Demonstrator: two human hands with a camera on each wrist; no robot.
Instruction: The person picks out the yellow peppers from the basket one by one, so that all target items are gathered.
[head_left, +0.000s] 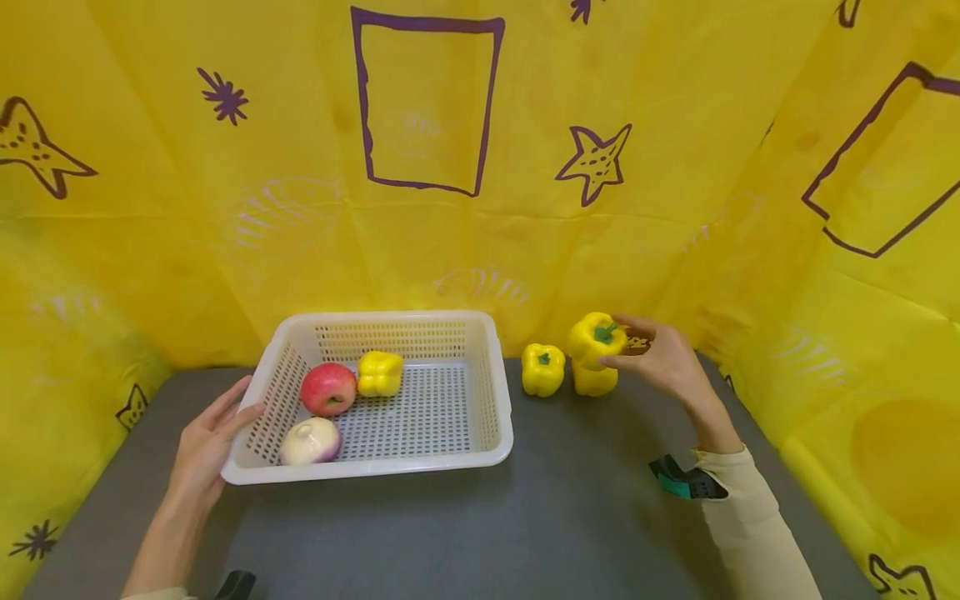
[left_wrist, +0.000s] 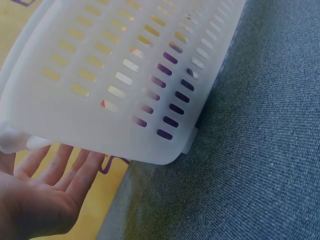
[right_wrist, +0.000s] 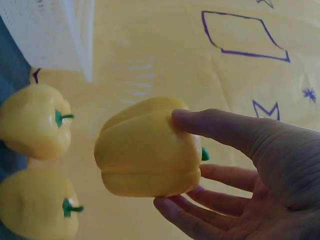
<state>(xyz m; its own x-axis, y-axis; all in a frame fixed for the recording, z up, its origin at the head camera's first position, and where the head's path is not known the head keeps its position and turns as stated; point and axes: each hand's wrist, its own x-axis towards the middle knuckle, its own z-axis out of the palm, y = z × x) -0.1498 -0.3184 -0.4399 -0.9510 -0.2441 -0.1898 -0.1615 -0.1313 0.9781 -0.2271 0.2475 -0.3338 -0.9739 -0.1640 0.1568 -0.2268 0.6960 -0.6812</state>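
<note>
My right hand (head_left: 660, 362) pinches a yellow bell pepper (head_left: 592, 340) between thumb and fingers, raised off the table; its green stem shows. Behind and below it, another yellow pepper (head_left: 595, 382) is partly hidden, and one more pepper (head_left: 543, 372) stands to its left. At the left end of a white plastic basket (head_left: 375, 472), my left hand (head_left: 202, 450) grips the rim, thumb on top and fingers outside. Inside the basket lie a red apple (head_left: 328, 389), a yellow pepper (head_left: 380, 373) and a round white-and-purple vegetable, like a turnip (head_left: 311, 442).
A dark grey table (head_left: 562, 517) lies under everything. Yellow cloth (head_left: 450, 242) with purple drawings hangs behind and at both sides, close to the basket's back edge. The standing peppers are just right of the basket.
</note>
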